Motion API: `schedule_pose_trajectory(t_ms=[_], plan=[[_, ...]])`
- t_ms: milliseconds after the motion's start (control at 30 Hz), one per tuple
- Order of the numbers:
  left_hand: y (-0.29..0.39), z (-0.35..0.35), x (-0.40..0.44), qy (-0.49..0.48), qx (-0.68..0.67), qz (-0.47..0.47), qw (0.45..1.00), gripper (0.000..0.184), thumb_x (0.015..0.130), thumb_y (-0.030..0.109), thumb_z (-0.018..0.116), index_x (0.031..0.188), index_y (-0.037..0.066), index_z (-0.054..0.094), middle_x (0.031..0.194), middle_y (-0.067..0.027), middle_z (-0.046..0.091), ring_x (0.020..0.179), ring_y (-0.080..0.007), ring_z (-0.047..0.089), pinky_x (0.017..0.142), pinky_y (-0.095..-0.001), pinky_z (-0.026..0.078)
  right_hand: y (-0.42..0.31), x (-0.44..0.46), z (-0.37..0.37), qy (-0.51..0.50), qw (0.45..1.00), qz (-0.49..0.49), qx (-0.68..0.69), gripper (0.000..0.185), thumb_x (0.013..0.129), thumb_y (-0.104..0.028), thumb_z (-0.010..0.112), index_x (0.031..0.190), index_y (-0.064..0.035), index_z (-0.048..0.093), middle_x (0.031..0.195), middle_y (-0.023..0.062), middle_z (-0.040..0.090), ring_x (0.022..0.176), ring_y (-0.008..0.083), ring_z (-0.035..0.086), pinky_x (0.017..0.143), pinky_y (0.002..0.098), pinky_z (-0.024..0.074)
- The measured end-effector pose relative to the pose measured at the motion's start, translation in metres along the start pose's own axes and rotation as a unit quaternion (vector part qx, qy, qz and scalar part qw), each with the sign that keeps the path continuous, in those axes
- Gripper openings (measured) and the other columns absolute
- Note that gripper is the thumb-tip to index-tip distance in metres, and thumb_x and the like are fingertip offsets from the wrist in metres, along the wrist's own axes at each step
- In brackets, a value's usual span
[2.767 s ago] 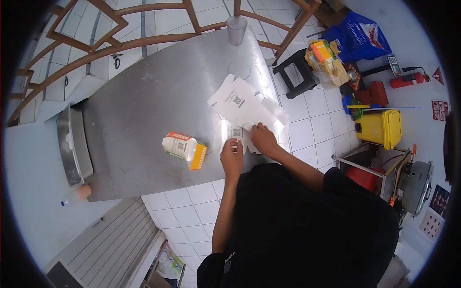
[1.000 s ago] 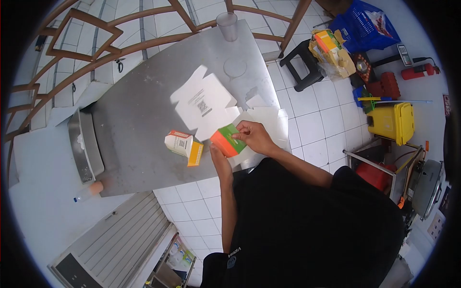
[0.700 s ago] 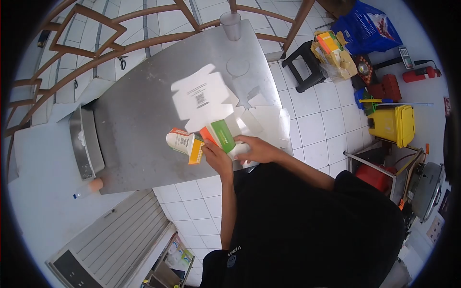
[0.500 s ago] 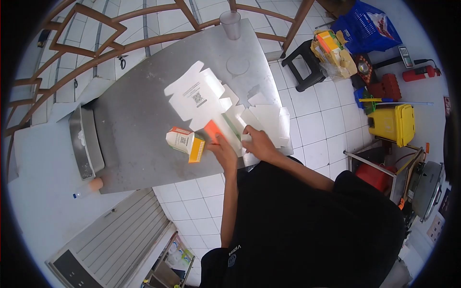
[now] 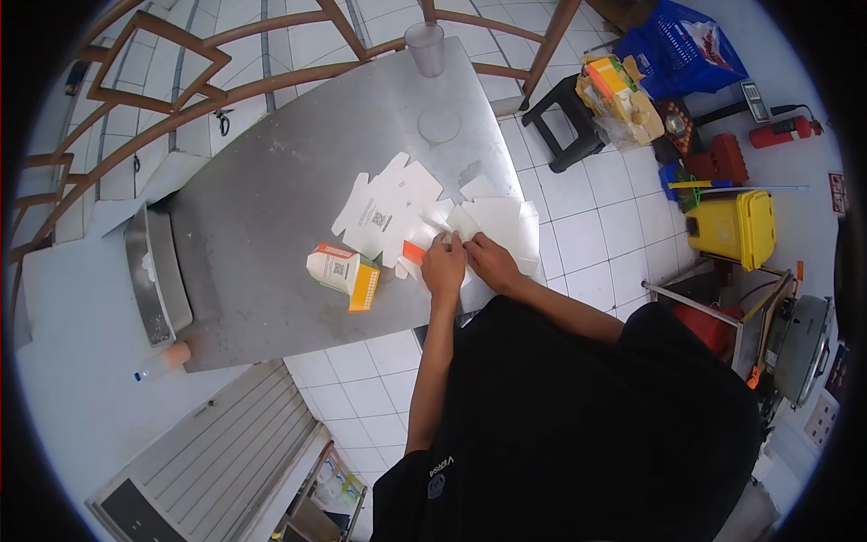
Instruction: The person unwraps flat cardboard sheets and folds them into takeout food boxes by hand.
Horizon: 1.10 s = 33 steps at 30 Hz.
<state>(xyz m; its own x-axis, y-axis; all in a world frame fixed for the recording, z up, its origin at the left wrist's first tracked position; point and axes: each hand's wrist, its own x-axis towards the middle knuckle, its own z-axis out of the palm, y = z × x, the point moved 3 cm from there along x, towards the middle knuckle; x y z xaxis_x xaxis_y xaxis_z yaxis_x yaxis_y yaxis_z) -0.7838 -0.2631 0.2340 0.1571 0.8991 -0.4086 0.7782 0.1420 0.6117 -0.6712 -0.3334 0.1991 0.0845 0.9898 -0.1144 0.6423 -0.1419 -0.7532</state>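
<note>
Carton: in the head view, we see its orange panel just left of our left hand, near the front edge of the metal table; the hands cover much of the rest.
Left hand: fingers bent and narrow, touching the white cardboard; we cannot tell whether they pinch or press.
Right hand: close beside the left, fingertips curled in on the cardboard; their grip is hidden from us too.
Flat sheet: white, unfolded, tabs spread, a QR code facing up, lying just beyond the hands.
White cardboard at right: we find it spread near the table's right edge, beside the right hand.
Folded box: lies left of the carton, apart from our hands, with a yellow-orange flap sticking out.
Plastic cup: upright at the far edge.
Stool: black, beside the table, a brown bag on it.
</note>
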Motion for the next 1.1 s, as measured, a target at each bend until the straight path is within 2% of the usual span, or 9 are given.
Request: schedule_pose_trajectory(t_ms=[100,300,433,533,667,833,933,1000,1100], plan=[[-0.036,0.025,0.010,0.039,0.006,0.129,0.991,0.042,0.096,0.031,0.058,0.125,0.002,0.064,0.111,-0.0186,0.069,0.106,-0.0391,0.063,0.092,-0.0447,0.050,0.001,-0.003,0.000,0.017,0.994,-0.032,0.108,0.020,0.091,-0.015,0.061,0.107,-0.0033,0.061,0.096,0.0164,0.062,0.090,0.0362,0.062,0.080,0.0463,0.0505],[-0.029,0.018,-0.021,-0.006,0.160,0.188,0.969,0.034,0.084,0.020,0.072,0.115,0.006,0.064,0.122,-0.0113,0.058,0.117,-0.0302,0.054,0.098,-0.0489,0.040,0.006,0.018,-0.005,0.108,0.954,0.215,0.181,0.019,0.090,-0.016,0.069,0.098,0.0001,0.063,0.080,0.0166,0.063,0.077,0.0290,0.066,0.072,0.0401,0.0531],[-0.007,0.000,-0.040,-0.005,0.282,0.173,0.944,0.042,0.081,0.027,0.077,0.117,0.008,0.064,0.117,-0.0080,0.058,0.114,-0.0264,0.054,0.102,-0.0535,0.035,0.013,0.032,0.012,0.114,0.992,-0.017,-0.051,0.022,0.090,-0.018,0.069,0.086,-0.0002,0.058,0.079,0.0136,0.062,0.071,0.0311,0.065,0.065,0.0411,0.0514],[-0.029,0.009,-0.034,0.037,0.303,0.170,0.937,0.043,0.080,0.035,0.077,0.113,0.010,0.066,0.112,-0.0073,0.061,0.108,-0.0266,0.057,0.104,-0.0569,0.032,0.017,0.044,0.013,0.083,0.996,-0.015,0.041,0.025,0.089,-0.019,0.072,0.083,-0.0002,0.058,0.074,0.0112,0.062,0.065,0.0274,0.064,0.059,0.0376,0.0518],[-0.043,0.004,-0.036,0.128,0.243,0.227,0.934,0.038,0.083,0.039,0.075,0.108,0.011,0.069,0.105,-0.0066,0.064,0.100,-0.0263,0.061,0.110,-0.0599,0.027,0.025,0.040,0.013,-0.022,0.955,0.189,0.225,0.026,0.090,-0.020,0.073,0.079,-0.0016,0.059,0.071,0.0063,0.064,0.063,0.0182,0.065,0.056,0.0319,0.0522],[-0.025,-0.011,-0.040,0.147,0.197,0.279,0.928,0.026,0.092,0.035,0.068,0.097,0.010,0.073,0.099,-0.0068,0.067,0.090,-0.0255,0.064,0.114,-0.0601,0.024,0.019,0.030,0.010,-0.053,0.818,0.344,0.457,0.026,0.094,-0.019,0.071,0.077,-0.0039,0.060,0.075,0.0042,0.067,0.067,0.0120,0.066,0.060,0.0288,0.0552],[-0.034,-0.009,-0.026,0.110,0.107,0.254,0.955,0.027,0.094,0.033,0.065,0.091,0.008,0.074,0.086,-0.0082,0.069,0.081,-0.0274,0.065,0.114,-0.0586,0.023,0.015,0.031,0.003,-0.024,0.823,0.318,0.470,0.022,0.096,-0.019,0.068,0.085,-0.0009,0.063,0.079,0.0069,0.070,0.069,0.0129,0.067,0.063,0.0272,0.0563],[-0.041,-0.012,-0.025,0.058,0.074,0.171,0.981,0.027,0.094,0.032,0.066,0.089,0.007,0.074,0.074,-0.0092,0.068,0.075,-0.0289,0.065,0.115,-0.0571,0.022,0.013,0.031,-0.004,-0.025,0.902,0.238,0.358,0.019,0.097,-0.018,0.068,0.094,0.0004,0.064,0.083,0.0088,0.071,0.068,0.0155,0.068,0.064,0.0285,0.0563],[-0.039,-0.019,-0.017,0.077,0.072,0.154,0.982,0.027,0.093,0.030,0.067,0.085,0.005,0.074,0.066,-0.0107,0.067,0.070,-0.0313,0.066,0.106,-0.0486,0.039,0.003,0.030,-0.008,0.030,0.971,0.123,0.202,0.019,0.096,-0.016,0.067,0.103,0.0011,0.065,0.086,0.0103,0.071,0.070,0.0192,0.069,0.067,0.0311,0.0563]])
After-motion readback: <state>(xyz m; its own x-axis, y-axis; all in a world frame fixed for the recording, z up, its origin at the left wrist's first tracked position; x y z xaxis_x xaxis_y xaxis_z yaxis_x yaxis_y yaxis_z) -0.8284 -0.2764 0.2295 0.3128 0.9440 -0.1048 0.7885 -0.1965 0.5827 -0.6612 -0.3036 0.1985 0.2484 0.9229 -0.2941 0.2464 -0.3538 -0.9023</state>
